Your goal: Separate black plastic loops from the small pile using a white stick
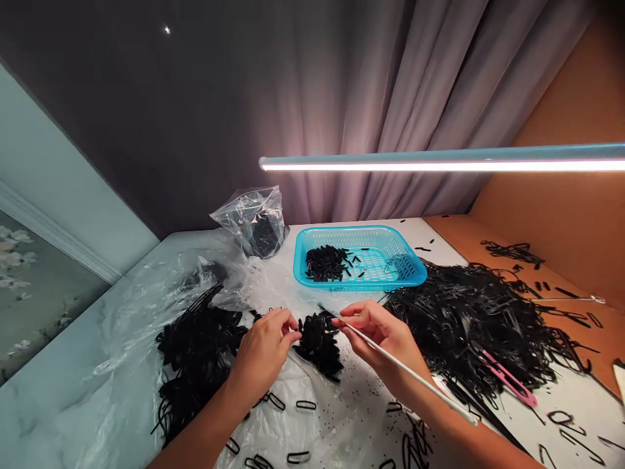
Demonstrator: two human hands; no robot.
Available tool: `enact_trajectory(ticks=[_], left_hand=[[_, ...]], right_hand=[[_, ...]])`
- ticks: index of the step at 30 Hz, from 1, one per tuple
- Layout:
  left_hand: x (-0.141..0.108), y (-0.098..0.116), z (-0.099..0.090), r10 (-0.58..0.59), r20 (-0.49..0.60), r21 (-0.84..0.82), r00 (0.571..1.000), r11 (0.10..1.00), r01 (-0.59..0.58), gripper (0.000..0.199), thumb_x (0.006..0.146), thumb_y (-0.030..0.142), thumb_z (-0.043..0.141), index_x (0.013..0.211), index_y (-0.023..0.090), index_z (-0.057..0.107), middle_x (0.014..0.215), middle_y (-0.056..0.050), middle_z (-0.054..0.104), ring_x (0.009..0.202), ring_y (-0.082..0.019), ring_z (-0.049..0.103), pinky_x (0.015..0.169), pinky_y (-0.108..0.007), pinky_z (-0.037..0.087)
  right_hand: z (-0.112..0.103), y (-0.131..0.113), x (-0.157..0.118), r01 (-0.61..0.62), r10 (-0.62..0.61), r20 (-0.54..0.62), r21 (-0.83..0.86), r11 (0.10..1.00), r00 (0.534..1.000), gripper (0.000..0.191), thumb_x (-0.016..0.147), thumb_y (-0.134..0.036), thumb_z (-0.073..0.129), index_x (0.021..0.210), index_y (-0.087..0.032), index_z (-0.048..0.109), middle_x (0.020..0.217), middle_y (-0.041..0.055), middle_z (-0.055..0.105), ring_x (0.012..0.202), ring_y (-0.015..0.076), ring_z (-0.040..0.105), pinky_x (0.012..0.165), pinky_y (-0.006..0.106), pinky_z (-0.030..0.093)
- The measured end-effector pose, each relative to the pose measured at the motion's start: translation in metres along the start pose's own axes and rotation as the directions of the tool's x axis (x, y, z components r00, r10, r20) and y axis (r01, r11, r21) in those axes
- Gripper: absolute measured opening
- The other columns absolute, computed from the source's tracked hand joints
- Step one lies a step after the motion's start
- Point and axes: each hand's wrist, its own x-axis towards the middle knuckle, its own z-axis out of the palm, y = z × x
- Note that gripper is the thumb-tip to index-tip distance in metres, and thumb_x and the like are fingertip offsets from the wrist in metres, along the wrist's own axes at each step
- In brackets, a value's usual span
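My right hand point(383, 332) grips a thin white stick point(415, 374) near one end. The stick slants down over the forearm, and its tip is by the fingers, close to a small heap of short black pieces point(319, 345). On the heap's left side, my left hand point(268, 339) is closed in a pinch, thumb and forefinger near each other; whatever lies between them is too small to make out. Left of that hand spreads a pile of black loops point(195, 358), partly hidden by it. Loose black loops point(306, 405) and tiny dark specks lie on plastic below.
A blue basket point(360, 284) holding short black pieces stands behind my hands. A large heap of black strands point(478, 319) with pink-handled snips point(510, 378) lies right. Clear bag point(254, 215) and plastic sheeting point(131, 319) are left. A lit tube lamp point(439, 161) crosses above.
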Motion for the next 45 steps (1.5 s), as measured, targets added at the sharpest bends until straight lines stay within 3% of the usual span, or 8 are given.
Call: enact_trajectory(ticks=[3,4,7,11,18,22,28,45], left_hand=[[0.000,0.005,-0.005,-0.009,0.070,-0.288,0.998,0.957,0.029,0.015,0.086,0.031,0.054,0.079,0.019,0.052,0.094,-0.003,0.065,0.057,-0.008,0.039,0.055,-0.023,0.028],[-0.001,0.006,-0.005,-0.021,0.129,-0.454,0.991,0.888,0.078,0.018,0.087,0.033,0.054,0.080,0.018,0.049,0.094,-0.003,0.066,0.052,-0.006,0.032,0.051,-0.022,0.024],[-0.004,0.009,0.001,0.001,0.310,-0.809,0.951,0.525,0.263,0.022,0.087,0.036,0.057,0.084,0.017,0.047,0.076,0.001,0.062,0.046,-0.004,0.017,0.045,-0.021,0.011],[-0.008,0.010,0.014,0.044,0.368,-0.899,0.929,0.273,0.343,0.022,0.085,0.034,0.062,0.086,0.016,0.050,0.065,0.003,0.056,0.044,0.000,0.022,0.043,-0.017,0.013],[-0.012,0.012,0.027,0.037,0.337,-0.938,0.941,0.096,0.333,0.027,0.077,0.025,0.072,0.078,0.017,0.047,0.066,0.004,0.056,0.056,-0.003,0.050,0.056,-0.013,0.037],[-0.013,0.013,0.028,0.059,0.341,-0.939,0.938,0.056,0.338,0.027,0.076,0.024,0.073,0.077,0.017,0.047,0.071,0.004,0.057,0.058,-0.003,0.052,0.060,-0.014,0.041],[-0.014,0.014,0.027,0.106,0.331,-0.942,0.938,0.094,0.322,0.022,0.079,0.028,0.069,0.079,0.018,0.050,0.070,0.004,0.056,0.061,-0.004,0.051,0.065,-0.017,0.043],[-0.017,0.015,0.025,0.090,0.321,-0.943,0.943,0.117,0.310,0.028,0.076,0.030,0.072,0.077,0.018,0.048,0.069,0.004,0.054,0.059,-0.004,0.048,0.059,-0.017,0.037]], right_hand=[[0.001,-0.001,0.000,0.039,-0.037,0.026,-0.063,0.997,0.999,0.013,0.087,-0.027,0.063,0.079,-0.017,0.059,0.102,0.0045,0.060,0.083,0.0127,0.063,0.070,0.024,0.051],[0.002,-0.003,0.000,0.069,-0.066,0.032,-0.088,0.994,0.997,0.011,0.087,-0.026,0.063,0.079,-0.018,0.060,0.100,0.0042,0.060,0.082,0.0124,0.063,0.069,0.024,0.051],[0.006,-0.009,-0.003,0.212,-0.206,0.054,-0.151,0.966,0.977,0.007,0.086,-0.018,0.062,0.079,-0.017,0.061,0.097,0.0031,0.063,0.085,0.0124,0.063,0.074,0.025,0.050],[0.013,-0.014,-0.009,0.410,-0.391,0.130,-0.196,0.891,0.911,0.009,0.083,-0.009,0.062,0.086,-0.017,0.060,0.102,0.0037,0.066,0.090,0.0114,0.063,0.077,0.022,0.049],[0.021,-0.013,-0.010,0.503,-0.488,0.123,-0.188,0.843,0.864,0.014,0.080,-0.003,0.064,0.088,-0.014,0.058,0.101,0.0047,0.066,0.090,0.0095,0.063,0.076,0.018,0.049],[0.021,-0.014,-0.010,0.500,-0.487,0.112,-0.178,0.848,0.866,0.015,0.080,-0.002,0.064,0.088,-0.014,0.058,0.102,0.0056,0.065,0.091,0.0101,0.063,0.078,0.019,0.049],[0.020,-0.012,-0.009,0.518,-0.505,0.115,-0.188,0.834,0.855,0.012,0.081,-0.005,0.065,0.086,-0.014,0.059,0.099,0.0066,0.066,0.087,0.0110,0.064,0.074,0.019,0.049],[0.018,-0.015,-0.010,0.534,-0.511,0.156,-0.248,0.808,0.845,0.004,0.086,-0.014,0.062,0.086,-0.016,0.059,0.102,0.0075,0.067,0.092,0.0143,0.063,0.077,0.025,0.051]])
